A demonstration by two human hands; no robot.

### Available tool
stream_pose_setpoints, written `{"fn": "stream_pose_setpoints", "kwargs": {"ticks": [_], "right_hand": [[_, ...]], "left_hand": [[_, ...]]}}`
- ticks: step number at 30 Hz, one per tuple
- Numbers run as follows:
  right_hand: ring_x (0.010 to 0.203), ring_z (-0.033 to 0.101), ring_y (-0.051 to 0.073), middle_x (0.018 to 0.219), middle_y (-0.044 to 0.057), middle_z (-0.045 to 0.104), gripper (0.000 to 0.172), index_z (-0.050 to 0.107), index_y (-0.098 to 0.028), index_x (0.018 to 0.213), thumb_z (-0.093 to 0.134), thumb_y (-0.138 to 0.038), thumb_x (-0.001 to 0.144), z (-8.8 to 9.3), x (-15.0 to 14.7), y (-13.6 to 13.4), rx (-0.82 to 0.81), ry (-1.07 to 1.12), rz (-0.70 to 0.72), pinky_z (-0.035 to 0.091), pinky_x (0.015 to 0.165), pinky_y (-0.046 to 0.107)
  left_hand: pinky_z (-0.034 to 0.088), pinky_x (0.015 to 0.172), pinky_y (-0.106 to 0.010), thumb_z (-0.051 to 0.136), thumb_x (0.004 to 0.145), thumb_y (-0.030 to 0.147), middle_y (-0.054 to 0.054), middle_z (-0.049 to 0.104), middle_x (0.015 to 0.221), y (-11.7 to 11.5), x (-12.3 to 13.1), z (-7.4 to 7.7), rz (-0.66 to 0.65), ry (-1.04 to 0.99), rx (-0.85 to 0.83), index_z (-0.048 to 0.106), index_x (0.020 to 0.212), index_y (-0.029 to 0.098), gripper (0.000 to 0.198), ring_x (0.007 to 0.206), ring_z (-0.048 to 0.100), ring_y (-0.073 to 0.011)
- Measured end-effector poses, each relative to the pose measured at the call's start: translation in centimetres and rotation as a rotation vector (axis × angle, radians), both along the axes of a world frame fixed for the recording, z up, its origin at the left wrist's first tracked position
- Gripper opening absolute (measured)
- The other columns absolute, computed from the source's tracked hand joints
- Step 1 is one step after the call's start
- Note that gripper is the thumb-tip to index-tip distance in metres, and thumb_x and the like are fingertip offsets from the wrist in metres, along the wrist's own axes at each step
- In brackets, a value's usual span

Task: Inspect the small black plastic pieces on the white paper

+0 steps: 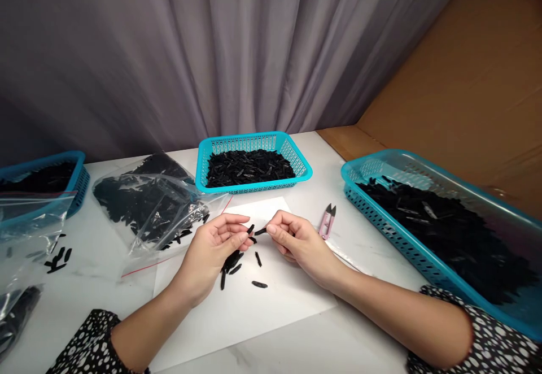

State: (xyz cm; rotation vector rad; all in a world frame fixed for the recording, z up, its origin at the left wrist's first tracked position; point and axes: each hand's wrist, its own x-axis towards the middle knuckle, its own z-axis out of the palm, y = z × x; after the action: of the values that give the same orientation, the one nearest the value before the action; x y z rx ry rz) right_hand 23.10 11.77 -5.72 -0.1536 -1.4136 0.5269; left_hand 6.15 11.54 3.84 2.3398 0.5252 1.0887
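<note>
While both hands meet over the white sheet point(271, 300) at the centre of the frame, each pinches a small black piece. The left hand point(212, 255) keeps its fingers curled shut around a little bundle of black pieces point(232, 261) that pokes out below the palm, with the thumb and forefinger tip closed on one end. The right hand point(296, 241) grips a single black piece point(259, 231) between thumb and forefinger, its tip pointed toward the left hand's fingertips, nearly touching. A few loose pieces point(259, 284) lie on the sheet just under the hands; the pale paper probably makes the dark bits easy to see.

Right of the hands, a pink snipper point(327, 221) rests on the worktop point(364, 238) within easy reach of the right hand. Behind the sheet sits a blue basket point(302, 165) full of black pieces, and a larger blue basket point(423, 261) of the same fills the right of the frame. Left of centre, a clear plastic bag point(148, 204) of pieces lies open toward the sheet. At the far left stand another blue basket point(78, 176) and more bags point(25, 216), with a few stray pieces beside them.
</note>
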Motion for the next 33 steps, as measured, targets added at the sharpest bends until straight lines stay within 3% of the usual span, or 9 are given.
{"fn": "stream_pose_setpoints", "kwargs": {"ticks": [8, 12, 14, 17, 20, 22, 26, 31, 33], "right_hand": [[0.042, 0.019, 0.002, 0.056, -0.005, 0.04, 0.047, 0.038, -0.014, 0.084, 0.063, -0.053, 0.087, 0.12, -0.17, -0.37, -0.048, 0.033, 0.173, 0.012, 0.039, 0.016], [0.042, 0.025, 0.005, 0.059, 0.0, 0.049, 0.029, 0.036, -0.015, 0.079, 0.052, -0.038, 0.084, 0.22, -0.03, -0.62, -0.089, 0.084, 0.338, 0.009, 0.038, 0.019], [0.042, 0.027, 0.005, 0.062, 0.002, 0.051, 0.034, 0.034, -0.014, 0.076, 0.052, -0.041, 0.087, 0.23, 0.06, -0.56, -0.06, 0.076, 0.348, 0.009, 0.039, 0.02], [0.045, 0.024, 0.004, 0.06, -0.003, 0.044, 0.044, 0.039, -0.014, 0.083, 0.059, -0.052, 0.09, 0.13, 0.17, -0.3, 0.015, 0.014, 0.149, 0.013, 0.041, 0.02], [0.055, 0.03, 0.006, 0.062, -0.003, 0.035, 0.036, 0.056, -0.011, 0.099, 0.062, -0.046, 0.091, -0.1, 0.18, -0.16, 0.152, -0.056, -0.222, 0.024, 0.052, 0.021], [0.06, 0.032, 0.008, 0.063, -0.001, 0.034, 0.032, 0.065, -0.011, 0.103, 0.06, -0.041, 0.092, -0.26, 0.13, -0.14, 0.194, -0.067, -0.385, 0.026, 0.058, 0.023], [0.059, 0.031, 0.009, 0.063, 0.0, 0.034, 0.034, 0.07, -0.013, 0.102, 0.06, -0.044, 0.091, -0.38, 0.1, 0.07, 0.143, -0.061, -0.419, 0.026, 0.059, 0.024], [0.064, 0.034, 0.01, 0.067, 0.002, 0.038, 0.042, 0.068, -0.01, 0.092, 0.061, -0.052, 0.087, -0.19, 0.17, 0.28, 0.077, -0.031, -0.33, 0.027, 0.062, 0.025], [0.065, 0.034, 0.011, 0.068, 0.003, 0.04, 0.044, 0.066, -0.01, 0.09, 0.062, -0.054, 0.086, -0.13, 0.16, 0.23, 0.071, -0.014, -0.293, 0.027, 0.061, 0.025]], "left_hand": [[0.048, 0.067, -0.014, 0.071, 0.082, 0.038, -0.005, 0.063, 0.08, 0.27, -0.32, -0.1, 0.048, 0.061, 0.08, 0.062, 0.098, 0.007, 0.035, 0.07, 0.058, -0.0064], [0.048, 0.067, -0.015, 0.07, 0.082, 0.039, -0.005, 0.063, 0.079, 0.06, -0.42, -0.12, 0.084, 0.088, 0.112, 0.064, 0.098, 0.008, 0.035, 0.07, 0.058, -0.0072], [0.049, 0.066, -0.015, 0.07, 0.082, 0.038, -0.005, 0.063, 0.078, -0.08, -0.36, -0.17, 0.077, 0.089, 0.13, 0.063, 0.095, 0.007, 0.034, 0.069, 0.058, -0.0071], [0.05, 0.064, -0.014, 0.07, 0.082, 0.034, -0.004, 0.062, 0.078, -0.27, -0.23, -0.25, 0.047, 0.083, 0.159, 0.058, 0.094, 0.007, 0.032, 0.067, 0.059, -0.0064], [0.05, 0.062, -0.013, 0.069, 0.083, 0.03, -0.003, 0.061, 0.077, -0.38, -0.16, -0.32, 0.016, 0.081, 0.19, 0.056, 0.095, 0.007, 0.029, 0.068, 0.06, -0.0061], [0.05, 0.063, -0.013, 0.068, 0.084, 0.029, -0.003, 0.06, 0.077, -0.4, -0.17, -0.38, 0.012, 0.092, 0.198, 0.056, 0.095, 0.007, 0.027, 0.069, 0.061, -0.0062], [0.05, 0.063, -0.016, 0.068, 0.084, 0.029, -0.003, 0.06, 0.078, -0.42, -0.26, -0.49, 0.0, 0.113, 0.189, 0.055, 0.096, 0.008, 0.027, 0.07, 0.061, -0.0076], [0.05, 0.07, -0.019, 0.054, 0.092, 0.044, -0.007, 0.062, 0.085, -0.43, -0.35, -0.47, 0.039, 0.164, 0.263, 0.054, 0.1, 0.008, 0.037, 0.073, 0.059, -0.0084], [0.05, 0.075, -0.019, 0.051, 0.092, 0.039, -0.008, 0.061, 0.093, -0.36, -0.39, -0.44, 0.024, 0.172, 0.27, 0.055, 0.104, 0.009, 0.033, 0.082, 0.06, -0.0093]]}}
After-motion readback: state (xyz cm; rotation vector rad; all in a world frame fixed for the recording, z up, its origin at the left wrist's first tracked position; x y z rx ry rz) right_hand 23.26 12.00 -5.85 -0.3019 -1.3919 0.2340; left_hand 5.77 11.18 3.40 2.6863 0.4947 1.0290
